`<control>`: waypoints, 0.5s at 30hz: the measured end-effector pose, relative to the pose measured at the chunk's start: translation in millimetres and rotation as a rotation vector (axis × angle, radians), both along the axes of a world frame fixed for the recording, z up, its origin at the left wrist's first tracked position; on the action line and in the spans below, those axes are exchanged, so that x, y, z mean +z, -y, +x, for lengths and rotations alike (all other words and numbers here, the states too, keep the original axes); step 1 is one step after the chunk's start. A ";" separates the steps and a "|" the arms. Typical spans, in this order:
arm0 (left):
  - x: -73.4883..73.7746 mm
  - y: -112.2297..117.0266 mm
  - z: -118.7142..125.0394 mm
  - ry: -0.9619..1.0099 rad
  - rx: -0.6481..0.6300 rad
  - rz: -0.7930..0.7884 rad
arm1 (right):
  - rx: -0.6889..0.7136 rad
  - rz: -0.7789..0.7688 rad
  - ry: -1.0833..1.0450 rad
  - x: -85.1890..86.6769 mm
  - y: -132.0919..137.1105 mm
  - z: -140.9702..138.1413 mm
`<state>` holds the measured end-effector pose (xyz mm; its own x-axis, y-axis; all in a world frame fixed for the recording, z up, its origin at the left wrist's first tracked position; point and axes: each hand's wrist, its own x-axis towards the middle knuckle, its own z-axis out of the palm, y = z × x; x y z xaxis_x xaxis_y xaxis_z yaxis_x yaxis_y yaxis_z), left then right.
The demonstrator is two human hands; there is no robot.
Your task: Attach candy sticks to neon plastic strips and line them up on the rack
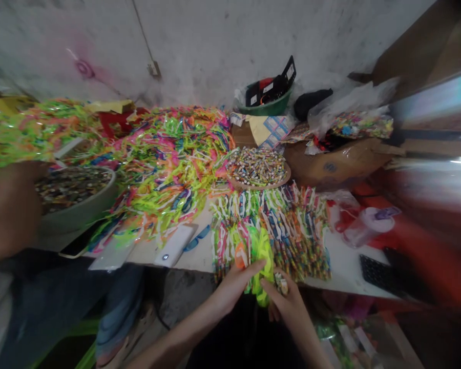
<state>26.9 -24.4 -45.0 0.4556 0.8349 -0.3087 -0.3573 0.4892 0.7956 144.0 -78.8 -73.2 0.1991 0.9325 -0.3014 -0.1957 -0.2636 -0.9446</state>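
Green plastic strip (pixel 262 266) pinched by left hand (pixel 234 284); right hand (pixel 286 302) grasping small candy (pixel 280 283).

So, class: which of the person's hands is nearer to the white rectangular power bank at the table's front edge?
Left. The left hand is just right of the white rectangular power bank, gripping neon green plastic strips; the right hand is farther right.

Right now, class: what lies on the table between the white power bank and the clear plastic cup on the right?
In the head view, rows of colourful wrapped sticks lie between the white power bank and the clear plastic cup.
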 end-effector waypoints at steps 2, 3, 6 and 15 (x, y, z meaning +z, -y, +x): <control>0.2 -1.3 -0.7 0.032 0.002 -0.012 | -0.043 0.028 0.030 2.2 0.3 -0.3; 0.1 -1.8 -1.0 0.059 0.004 -0.019 | -0.064 0.048 0.045 3.6 0.1 0.2; -1.8 -2.6 -1.2 0.117 0.027 -0.043 | -0.078 0.100 0.060 7.1 -1.7 3.5; -14.5 5.8 6.0 0.079 0.005 -0.091 | -0.116 0.174 0.036 4.7 -6.8 4.2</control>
<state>32.9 -30.2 -59.5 0.4774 0.8073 -0.3469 -0.4195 0.5564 0.7173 148.2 -72.1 -68.5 0.3164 0.9399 -0.1286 -0.1804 -0.0735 -0.9808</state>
